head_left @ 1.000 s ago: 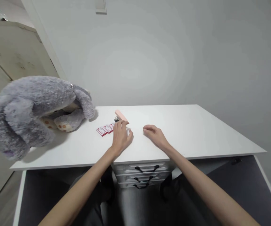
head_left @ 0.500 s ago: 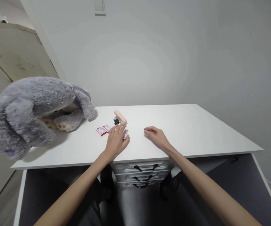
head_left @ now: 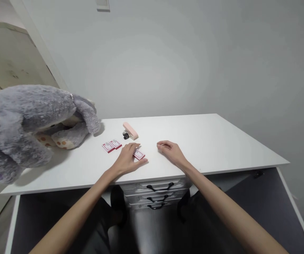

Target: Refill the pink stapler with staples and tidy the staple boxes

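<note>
Find left hand [head_left: 127, 158] at a box [head_left: 139, 154], with thumb and fingers parted around it — cannot tell whether gripping. Confirm box on the table [head_left: 207, 144], to the right of two more boxes [head_left: 108, 147]. Note right hand [head_left: 171, 152] nearby, loosely curled — cannot tell whether closed. Record pink item [head_left: 130, 130] beyond, plush toy [head_left: 38, 107] at left.

A pale wall [head_left: 181, 63], softly brighter in one patch, rises behind the white desk [head_left: 207, 141]. Drawers [head_left: 134, 199] with black handles [head_left: 159, 187] sit underneath; a cream cabinet [head_left: 6, 56] stands at left.
</note>
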The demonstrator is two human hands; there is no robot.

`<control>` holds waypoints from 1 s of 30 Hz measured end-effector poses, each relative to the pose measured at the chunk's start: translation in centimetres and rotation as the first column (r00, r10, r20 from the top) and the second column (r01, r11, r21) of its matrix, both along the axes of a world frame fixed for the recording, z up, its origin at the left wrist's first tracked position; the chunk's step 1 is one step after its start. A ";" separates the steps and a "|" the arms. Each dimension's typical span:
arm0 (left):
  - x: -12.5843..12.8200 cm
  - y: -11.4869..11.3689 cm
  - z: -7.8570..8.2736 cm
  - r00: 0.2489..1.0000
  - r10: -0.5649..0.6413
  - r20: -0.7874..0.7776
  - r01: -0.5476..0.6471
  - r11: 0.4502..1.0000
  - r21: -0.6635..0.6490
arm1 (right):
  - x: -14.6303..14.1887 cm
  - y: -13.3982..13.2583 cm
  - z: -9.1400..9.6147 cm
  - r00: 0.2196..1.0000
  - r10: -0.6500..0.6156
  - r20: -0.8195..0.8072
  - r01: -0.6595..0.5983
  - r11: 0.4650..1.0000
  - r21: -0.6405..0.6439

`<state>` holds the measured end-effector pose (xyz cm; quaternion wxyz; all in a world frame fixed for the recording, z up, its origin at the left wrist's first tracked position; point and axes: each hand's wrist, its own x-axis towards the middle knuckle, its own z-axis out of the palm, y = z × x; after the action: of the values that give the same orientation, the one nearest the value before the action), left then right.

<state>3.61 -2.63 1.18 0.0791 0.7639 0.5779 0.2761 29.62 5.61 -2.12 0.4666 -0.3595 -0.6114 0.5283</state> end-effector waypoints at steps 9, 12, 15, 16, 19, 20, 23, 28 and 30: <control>-1.9 -1.3 1.0 0.982 -0.104 0.160 0.130 0.978 -0.163 | 0.0 -0.3 0.6 0.999 0.049 -0.015 -0.049 0.998 -0.038; -1.3 -0.7 0.8 0.978 -0.046 0.204 0.072 0.990 -0.123 | 0.0 -0.2 0.4 0.998 0.066 -0.013 -0.067 0.997 -0.049; -0.2 0.4 0.5 0.953 -0.008 0.302 0.032 0.997 -0.074 | 0.0 -0.2 0.4 0.993 0.112 -0.026 -0.114 0.992 -0.059; 0.3 0.8 0.5 0.940 -0.008 0.341 0.030 0.998 -0.060 | 0.0 -0.2 0.5 0.991 0.132 -0.031 -0.134 0.989 -0.065; 1.8 2.2 0.6 0.908 -0.002 0.419 0.013 1.000 -0.024 | 0.1 -0.5 0.8 0.983 0.177 -0.048 -0.181 0.980 -0.087; 2.2 2.7 0.6 0.899 0.002 0.439 0.012 0.999 -0.030 | 0.1 -0.5 0.9 0.981 0.186 -0.052 -0.190 0.978 -0.091; 3.1 4.0 0.3 0.862 0.007 0.506 0.034 0.997 -0.071 | 0.1 -0.6 1.2 0.977 0.205 -0.060 -0.209 0.974 -0.091; 2.9 5.3 -0.4 0.793 0.005 0.609 0.095 0.987 -0.131 | 0.1 -0.5 1.2 0.978 0.204 -0.051 -0.207 0.975 -0.085; 2.6 5.4 -0.4 0.757 0.002 0.654 0.110 0.986 -0.129 | 0.1 -0.5 1.2 0.981 0.190 -0.042 -0.194 0.977 -0.094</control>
<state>6.22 2.77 0.79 0.3440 0.6276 0.5121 0.4749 29.73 5.16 -0.91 0.4052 -0.3125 -0.6089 0.6062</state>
